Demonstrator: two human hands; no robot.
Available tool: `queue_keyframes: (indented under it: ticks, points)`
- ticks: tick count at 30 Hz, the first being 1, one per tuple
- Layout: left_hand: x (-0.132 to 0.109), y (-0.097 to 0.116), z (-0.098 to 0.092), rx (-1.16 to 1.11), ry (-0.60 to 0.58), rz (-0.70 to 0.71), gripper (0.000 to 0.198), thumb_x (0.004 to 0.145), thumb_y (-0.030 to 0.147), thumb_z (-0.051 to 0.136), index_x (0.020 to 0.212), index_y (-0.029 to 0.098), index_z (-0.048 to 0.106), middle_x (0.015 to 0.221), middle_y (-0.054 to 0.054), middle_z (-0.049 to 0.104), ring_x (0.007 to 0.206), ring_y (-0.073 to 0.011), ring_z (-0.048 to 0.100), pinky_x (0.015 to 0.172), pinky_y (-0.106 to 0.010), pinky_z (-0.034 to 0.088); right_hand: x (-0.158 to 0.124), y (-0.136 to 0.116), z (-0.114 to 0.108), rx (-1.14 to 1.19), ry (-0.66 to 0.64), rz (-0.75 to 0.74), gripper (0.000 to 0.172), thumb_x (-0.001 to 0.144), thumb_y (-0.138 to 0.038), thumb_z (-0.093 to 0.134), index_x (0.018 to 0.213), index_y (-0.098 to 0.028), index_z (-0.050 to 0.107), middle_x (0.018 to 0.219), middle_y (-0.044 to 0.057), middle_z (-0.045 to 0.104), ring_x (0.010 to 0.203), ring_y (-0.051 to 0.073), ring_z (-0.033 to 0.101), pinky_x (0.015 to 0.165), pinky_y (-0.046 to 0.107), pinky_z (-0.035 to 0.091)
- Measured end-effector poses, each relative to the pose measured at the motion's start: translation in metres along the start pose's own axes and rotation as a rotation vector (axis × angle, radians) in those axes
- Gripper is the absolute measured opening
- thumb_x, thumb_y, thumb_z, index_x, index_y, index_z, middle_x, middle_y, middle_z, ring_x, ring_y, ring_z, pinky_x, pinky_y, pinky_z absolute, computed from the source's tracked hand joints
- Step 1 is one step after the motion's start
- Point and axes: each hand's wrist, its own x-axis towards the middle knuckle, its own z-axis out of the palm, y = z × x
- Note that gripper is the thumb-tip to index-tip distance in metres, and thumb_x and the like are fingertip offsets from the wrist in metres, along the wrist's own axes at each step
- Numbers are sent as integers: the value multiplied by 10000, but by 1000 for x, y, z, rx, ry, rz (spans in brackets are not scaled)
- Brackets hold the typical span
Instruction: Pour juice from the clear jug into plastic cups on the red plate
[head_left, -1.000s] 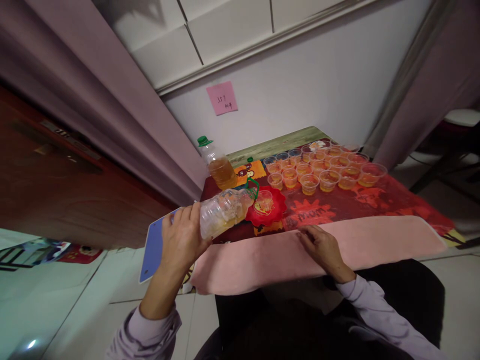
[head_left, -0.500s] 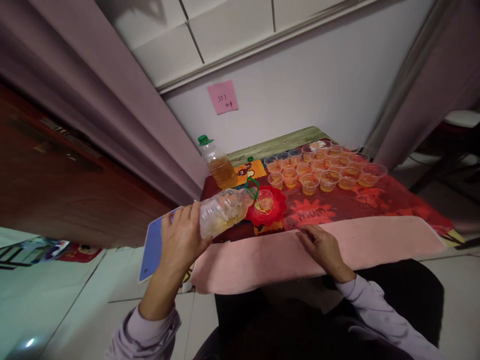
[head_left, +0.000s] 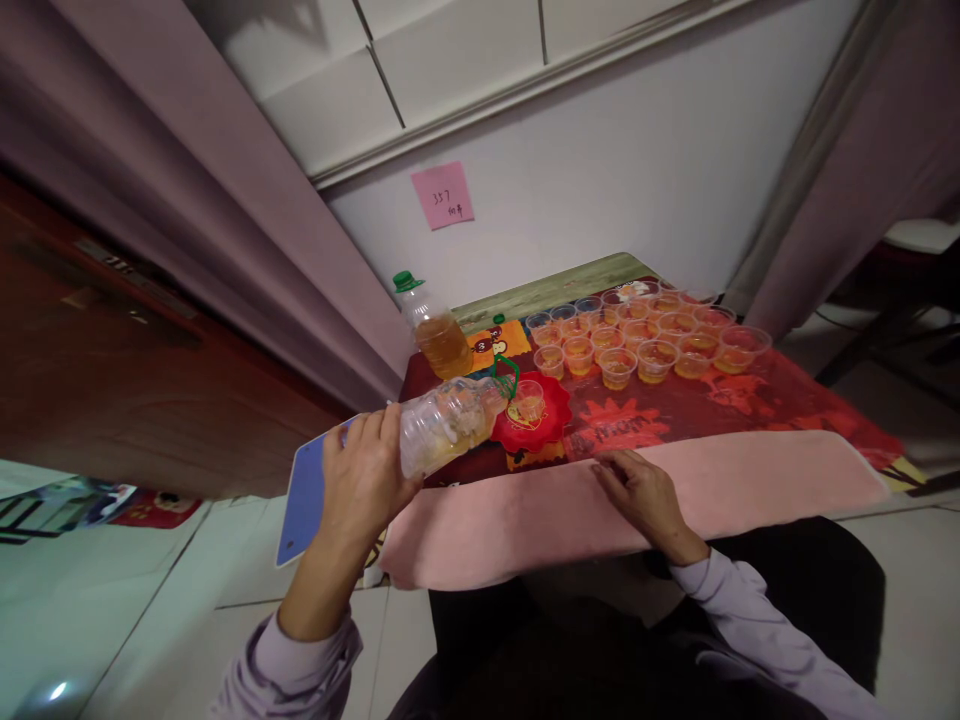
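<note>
My left hand [head_left: 369, 465] is wrapped round a clear plastic bottle [head_left: 450, 422] with some pale yellow liquid in it. The bottle lies tilted almost level, its neck with a green ring handle [head_left: 506, 376] over a small clear plastic cup [head_left: 530, 398]. That cup stands on a red scalloped plate [head_left: 551, 430]. My right hand [head_left: 643, 492] rests on the pink cloth [head_left: 780, 470] along the table's front edge, fingers loosely stretched and holding nothing. Several cups of amber liquid [head_left: 618, 368] stand in rows behind it.
A larger bottle [head_left: 442, 340] with a green cap and amber liquid stands at the back left. A loose green cap [head_left: 499, 319] lies near it. A blue panel [head_left: 304, 500] shows left of the table. A pink note [head_left: 442, 196] is stuck to the wall.
</note>
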Motion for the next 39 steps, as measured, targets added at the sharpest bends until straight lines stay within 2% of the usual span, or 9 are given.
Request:
queue_keyframes:
  ticks: [10,16,19,23,26,29,31,35,39]
  points:
    - [-2,-1,2,10,6,12,784,768,269,742,1506,126,520,1422,-222,711,1319,-427,608,1089,-550,383,0,0,0,-8,2,3,311,1050,-443,570,1031,-231,796,961,89,825,808,249,773,719,343,551]
    - [-1,0,3,18,4,8,722,792,253,707,1480,112,538,1384,-225,727,1286,-417,628,1063,-539,395,0,2,1,-16,-17,-1,314,1063,-454,569,1041,-233,792,970,87,828,831,254,775,728,344,550]
    - [-1,0,6,18,15,8,724,790,253,715,1474,94,541,1376,-230,727,1278,-419,632,1056,-540,410,0,3,2,-15,-13,-4,330,1071,-468,566,1043,-226,789,1006,97,833,848,260,779,737,352,556]
    - [-2,-5,17,-65,37,4,756,780,307,767,1480,135,542,1374,-226,730,1283,-425,639,1082,-552,427,1,3,2,-10,-21,7,336,1071,-477,563,1037,-231,790,1015,100,834,861,264,781,759,361,573]
    - [-7,-12,39,-252,35,-58,804,754,366,822,1486,163,559,1424,-226,715,1318,-431,649,1104,-567,467,1,2,0,10,-21,18,336,1063,-482,572,1020,-232,792,999,100,833,870,268,781,779,369,586]
    - [-15,-17,74,-542,23,-229,924,663,405,892,1495,167,569,1483,-215,697,1352,-439,656,1142,-582,502,1,-1,-2,50,10,44,343,1045,-503,585,1022,-233,794,986,98,831,828,258,771,755,366,589]
    - [-24,-15,99,-763,65,-347,980,596,439,924,1475,173,584,1476,-198,703,1344,-418,673,1156,-563,527,3,-4,-3,90,40,81,344,1024,-514,607,1080,-230,793,994,92,830,777,240,757,722,356,588]
    - [-47,3,140,-1101,276,-595,981,614,576,927,1444,178,587,1402,-175,728,1277,-369,715,1149,-545,556,23,-17,-5,154,41,122,413,989,-508,639,1269,-227,752,1013,77,832,722,219,736,680,346,588]
    - [-71,24,169,-1213,454,-744,858,702,613,878,1380,188,567,1335,-159,719,1220,-334,730,1117,-523,580,66,-36,-2,88,-1,-25,444,978,-513,683,1290,-202,741,1073,115,817,829,252,754,770,377,601]
